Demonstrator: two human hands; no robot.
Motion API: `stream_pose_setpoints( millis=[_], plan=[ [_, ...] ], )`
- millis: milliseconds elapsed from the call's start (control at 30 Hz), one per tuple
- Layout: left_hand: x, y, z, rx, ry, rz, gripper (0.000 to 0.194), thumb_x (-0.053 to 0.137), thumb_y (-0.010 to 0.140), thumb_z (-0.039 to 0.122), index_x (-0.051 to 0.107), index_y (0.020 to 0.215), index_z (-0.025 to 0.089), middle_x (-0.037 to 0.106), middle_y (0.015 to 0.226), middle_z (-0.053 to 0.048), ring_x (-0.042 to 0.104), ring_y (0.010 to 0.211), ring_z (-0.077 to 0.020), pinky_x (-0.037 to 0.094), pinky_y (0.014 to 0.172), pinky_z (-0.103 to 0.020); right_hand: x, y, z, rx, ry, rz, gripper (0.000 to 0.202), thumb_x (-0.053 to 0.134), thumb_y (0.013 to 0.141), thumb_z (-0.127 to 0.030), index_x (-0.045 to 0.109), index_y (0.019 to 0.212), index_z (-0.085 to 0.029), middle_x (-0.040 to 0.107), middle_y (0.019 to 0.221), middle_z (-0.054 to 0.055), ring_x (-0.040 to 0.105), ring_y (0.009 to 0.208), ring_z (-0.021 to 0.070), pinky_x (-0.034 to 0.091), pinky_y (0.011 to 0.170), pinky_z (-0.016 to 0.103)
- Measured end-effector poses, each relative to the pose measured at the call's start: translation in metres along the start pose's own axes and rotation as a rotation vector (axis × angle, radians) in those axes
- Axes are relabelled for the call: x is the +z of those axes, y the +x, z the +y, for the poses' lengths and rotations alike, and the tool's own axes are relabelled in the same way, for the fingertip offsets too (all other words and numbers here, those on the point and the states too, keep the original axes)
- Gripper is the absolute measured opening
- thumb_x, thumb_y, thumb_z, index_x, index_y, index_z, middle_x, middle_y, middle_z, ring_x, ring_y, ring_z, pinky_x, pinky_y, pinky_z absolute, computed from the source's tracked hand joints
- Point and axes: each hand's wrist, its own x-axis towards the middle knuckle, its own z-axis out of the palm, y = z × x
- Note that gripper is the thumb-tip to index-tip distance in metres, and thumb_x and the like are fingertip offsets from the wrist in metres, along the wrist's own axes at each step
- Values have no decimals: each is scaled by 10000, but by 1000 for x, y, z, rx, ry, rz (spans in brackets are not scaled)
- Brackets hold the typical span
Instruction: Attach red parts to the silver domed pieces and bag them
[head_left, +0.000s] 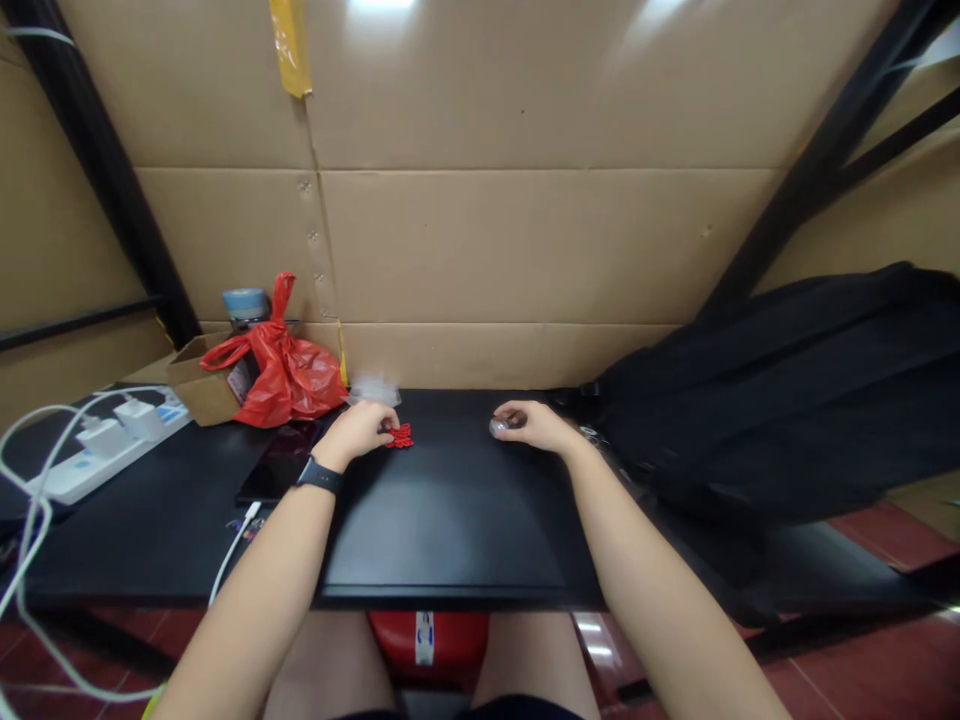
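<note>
My left hand (pixel 369 430), with a dark watch on its wrist, is at the back left of the black tabletop (pixel 457 520). Its fingers are curled together at the edge of a small cluster of bright red pieces (pixel 402 436); their exact kind is too small to tell. Across from it, my right hand (pixel 529 425) is closed around a small, clear, shiny round object (pixel 498 428) just at the table surface. The fingers cover part of that object. Just behind my left hand lies a clear plastic item (pixel 373 388), blurred.
To the left are a red plastic bag (pixel 296 375), a cardboard box (pixel 202 385), a dark tablet-like slab (pixel 277 462) and a white power strip (pixel 105 450) with looping cables. A large black bag (pixel 787 400) fills the right. A cardboard wall (pixel 487 250) stands behind.
</note>
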Motion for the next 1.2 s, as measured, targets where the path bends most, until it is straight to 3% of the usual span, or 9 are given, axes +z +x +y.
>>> stream_pose_setpoints(
  millis=[267, 600, 767, 867, 1067, 1200],
  plan=[
    [1, 1, 0, -17, -19, 24, 139, 642, 787, 110, 742, 804, 204, 743, 801, -16, 662, 730, -151, 458, 684, -219, -5, -2, -6, 26, -1, 4, 383, 790, 671, -360, 732, 1012, -196, 768, 954, 56, 692, 851, 209, 534, 810, 312],
    [6, 2, -7, 61, -39, 48, 113, 706, 741, 114, 713, 797, 211, 710, 815, -21, 652, 730, -163, 461, 671, -231, -10, -8, -30, 15, 46, 96, 295, 756, 718, -375, 729, 955, -203, 764, 936, 58, 698, 846, 218, 540, 800, 323],
    [-12, -2, 8, -2, -134, 79, 74, 616, 818, 167, 676, 848, 198, 712, 783, -10, 647, 688, -148, 461, 649, -222, -6, -9, -62, -31, 38, 249, 277, 729, 752, -330, 711, 1009, -227, 745, 949, 49, 675, 829, 212, 526, 781, 328],
    [-19, -2, 22, -27, -239, 139, 88, 591, 823, 181, 670, 858, 194, 717, 776, 6, 659, 706, -136, 474, 686, -212, 7, -11, -87, -94, 115, 221, 254, 702, 789, -307, 696, 1034, -243, 732, 956, 43, 665, 802, 201, 525, 720, 324],
    [-9, 4, 45, -57, -357, 204, 125, 654, 835, 303, 688, 788, 193, 708, 743, 6, 635, 669, -131, 470, 650, -211, 34, -18, -125, -200, 314, 219, 359, 711, 795, -257, 634, 1142, -306, 699, 1101, 51, 669, 898, 231, 549, 710, 371],
    [-2, 5, 53, -44, -402, 251, 153, 643, 872, 331, 735, 917, 217, 746, 864, -21, 667, 770, -162, 497, 745, -245, 40, -20, -135, -200, 435, 215, 409, 722, 792, -248, 606, 1177, -323, 688, 1108, 59, 680, 956, 249, 572, 744, 405]
  ],
)
